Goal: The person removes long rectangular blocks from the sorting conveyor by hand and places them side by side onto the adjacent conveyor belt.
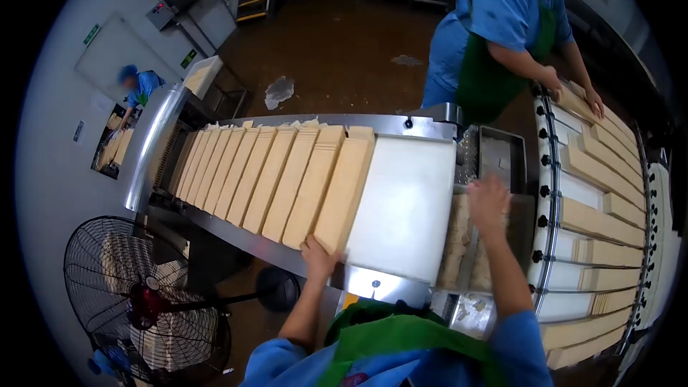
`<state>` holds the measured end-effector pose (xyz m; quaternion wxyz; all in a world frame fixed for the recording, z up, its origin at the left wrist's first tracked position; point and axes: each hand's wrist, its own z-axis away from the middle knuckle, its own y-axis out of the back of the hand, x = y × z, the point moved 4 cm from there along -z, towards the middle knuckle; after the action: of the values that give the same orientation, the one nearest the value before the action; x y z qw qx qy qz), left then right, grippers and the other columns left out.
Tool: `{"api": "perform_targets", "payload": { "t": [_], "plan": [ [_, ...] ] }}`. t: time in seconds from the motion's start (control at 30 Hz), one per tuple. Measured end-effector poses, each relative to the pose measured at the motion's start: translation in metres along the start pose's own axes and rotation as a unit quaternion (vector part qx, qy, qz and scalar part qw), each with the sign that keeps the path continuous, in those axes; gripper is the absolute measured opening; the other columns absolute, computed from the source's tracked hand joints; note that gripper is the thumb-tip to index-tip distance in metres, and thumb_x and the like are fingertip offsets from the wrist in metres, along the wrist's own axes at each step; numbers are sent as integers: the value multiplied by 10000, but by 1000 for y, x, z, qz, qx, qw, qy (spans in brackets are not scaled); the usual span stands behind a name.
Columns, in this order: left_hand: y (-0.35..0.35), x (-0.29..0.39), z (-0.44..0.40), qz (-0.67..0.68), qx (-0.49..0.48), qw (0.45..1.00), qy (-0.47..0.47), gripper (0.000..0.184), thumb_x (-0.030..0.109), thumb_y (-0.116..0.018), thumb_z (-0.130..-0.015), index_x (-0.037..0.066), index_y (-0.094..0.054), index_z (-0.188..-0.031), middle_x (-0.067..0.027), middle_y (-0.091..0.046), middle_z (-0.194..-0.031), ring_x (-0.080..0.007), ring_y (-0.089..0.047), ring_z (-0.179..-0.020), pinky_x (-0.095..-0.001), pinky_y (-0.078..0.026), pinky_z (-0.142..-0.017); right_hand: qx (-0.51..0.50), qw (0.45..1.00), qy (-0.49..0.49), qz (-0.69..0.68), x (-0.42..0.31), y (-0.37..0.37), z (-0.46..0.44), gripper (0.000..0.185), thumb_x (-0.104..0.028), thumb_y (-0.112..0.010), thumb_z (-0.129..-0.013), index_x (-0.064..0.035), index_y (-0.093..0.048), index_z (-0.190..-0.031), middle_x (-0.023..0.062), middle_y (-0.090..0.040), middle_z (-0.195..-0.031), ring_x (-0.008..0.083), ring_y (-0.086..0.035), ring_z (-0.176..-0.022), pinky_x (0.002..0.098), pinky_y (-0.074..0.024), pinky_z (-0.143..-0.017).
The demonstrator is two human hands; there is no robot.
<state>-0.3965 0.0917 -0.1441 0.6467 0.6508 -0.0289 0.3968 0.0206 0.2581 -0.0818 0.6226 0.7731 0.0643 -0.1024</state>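
Observation:
A row of long pale slabs (266, 179) lies side by side across the white belt (405, 193) in front of me. My left hand (319, 256) grips the near end of the rightmost slab (345, 190), its fingers curled over the edge. Over a metal tray (522, 244) of pale pieces, right of the belt's end, my right hand (490, 202) is raised and slightly blurred. Its fingers look spread, and nothing shows in them.
At the right, a second conveyor (573, 308) carries more slabs, and a co-worker (502, 36) holds one at its far end. Another person (143, 89) stands far left. A large fan (147, 301) is at the lower left; a metal bin (502, 154) adjoins the belt's end.

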Motion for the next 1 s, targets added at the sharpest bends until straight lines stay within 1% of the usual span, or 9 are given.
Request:
{"api": "perform_targets", "payload": {
  "t": [0.1,0.27,0.5,0.6,0.73,0.83,0.93,0.97,1.0],
  "plan": [
    [3,25,4,29,19,997,-65,943,239,-861,-600,-72,-300,-1291,-312,-381,-1178,-467,-426,-1073,-508,-394,-923,-77,997,17,-10,-81,-39,-11,544,-484,-480,-897,-76,-572,-1245,176,-366,-1436,359,-289,-1330,560,-167,-1079],
    [5,44,4,-57,-56,997,-13,872,475,-764,-674,-39,-351,-1245,-264,-469,-1125,-423,-495,-1043,-561,-365,-891,-116,991,66,-15,-194,-96,-42,689,-509,-485,-885,-40,-407,-1384,208,-287,-1475,347,-323,-1308,468,-262,-1053],
    [-17,35,2,-121,-104,986,-57,1010,573,-622,-753,-153,-224,-1332,-254,-464,-1147,-365,-543,-982,-552,-299,-944,-182,980,80,-30,-293,-112,-88,704,-565,-449,-893,-189,-287,-1466,185,-161,-1536,326,-274,-1361,451,-304,-1049],
    [-20,34,2,-120,-101,985,-73,1017,561,-625,-754,-167,-212,-1331,-258,-451,-1150,-369,-526,-995,-554,-282,-960,-235,971,35,-15,-298,-109,-91,707,-552,-468,-884,-184,-288,-1461,195,-127,-1540,333,-283,-1359,442,-336,-1040],
    [-18,36,3,-107,-159,979,-69,1040,536,-630,-755,-172,-155,-1350,-272,-404,-1197,-383,-437,-1108,-573,-270,-969,-255,965,-40,-32,-272,-81,-95,696,-465,-576,-800,-133,-369,-1376,199,-241,-1446,378,-383,-1258,443,-415,-976],
    [-14,47,0,-100,-207,969,-88,995,471,-677,-731,-131,-172,-1340,-253,-394,-1185,-378,-392,-1129,-588,-258,-973,-306,930,-201,-42,-216,-59,-86,758,-450,-631,-753,-86,-357,-1359,176,-248,-1426,388,-368,-1263,472,-425,-955],
    [-23,67,7,-98,-210,962,-145,915,432,-717,-701,-93,-247,-1285,-235,-407,-1141,-381,-427,-1075,-577,-314,-933,-179,970,-154,61,-152,-80,-63,837,-472,-646,-731,-50,-305,-1369,179,-198,-1456,425,-332,-1290,501,-436,-934],
    [-26,76,8,-71,-209,967,-128,908,430,-727,-691,-86,-259,-1274,-242,-407,-1135,-393,-440,-1051,-558,-351,-903,-90,984,-138,72,-133,-90,-51,899,-456,-683,-700,-21,-267,-1368,212,-137,-1479,458,-365,-1266,497,-432,-946],
    [-28,84,10,-44,-208,971,-110,902,428,-737,-681,-79,-270,-1263,-250,-407,-1130,-404,-454,-1026,-539,-388,-873,-84,981,-160,75,-121,-74,-43,899,-456,-683,-700,-21,-267,-1368,212,-137,-1479,458,-365,-1266,497,-432,-946]
  ]
}}
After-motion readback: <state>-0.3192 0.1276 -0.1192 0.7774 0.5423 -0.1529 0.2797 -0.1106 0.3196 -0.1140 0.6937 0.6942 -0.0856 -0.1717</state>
